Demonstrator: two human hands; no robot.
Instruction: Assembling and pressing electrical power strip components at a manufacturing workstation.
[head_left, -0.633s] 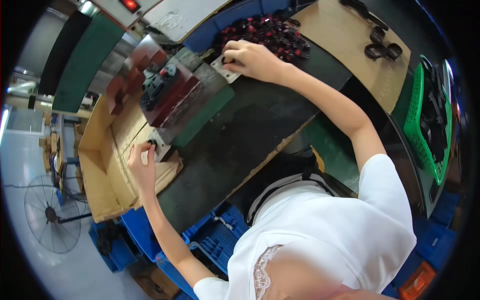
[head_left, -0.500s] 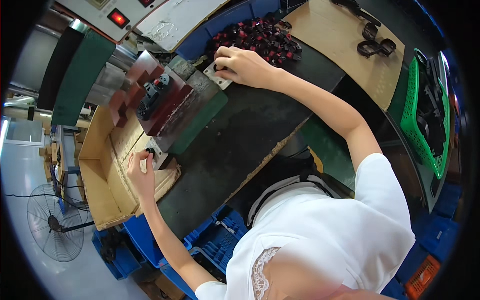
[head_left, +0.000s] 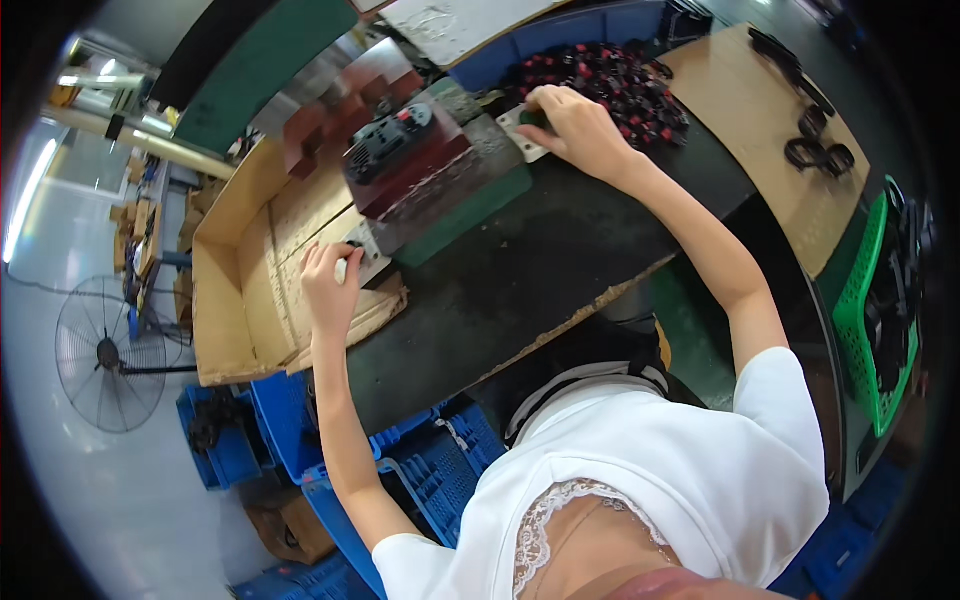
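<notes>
My left hand [head_left: 333, 290] is at a pale plate with a dark round button [head_left: 355, 243], beside the cardboard box. Its fingers are bent, with a gap between thumb and fingers. My right hand [head_left: 590, 138] reaches over a second pale plate [head_left: 522, 138], fingers curled and thumb apart, by a green button [head_left: 533, 118]. Whether either button is pressed down cannot be made out. Between my hands a black plastic part with a small red spot [head_left: 390, 138] sits on a dark red fixture block [head_left: 415, 175] of a machine. Neither hand holds anything.
A blue bin [head_left: 480, 68] with a heap of small black and red parts [head_left: 610, 90] stands beyond my right hand. Cardboard at right carries black rings [head_left: 820, 155]. A green basket [head_left: 853, 320] stands far right. The cardboard box [head_left: 225, 320] and a fan [head_left: 108, 352] are left.
The whole view has shifted, so the bench and machine appear farther right and turned a little. Both hands remain at their button plates, and the black part stays on the fixture.
</notes>
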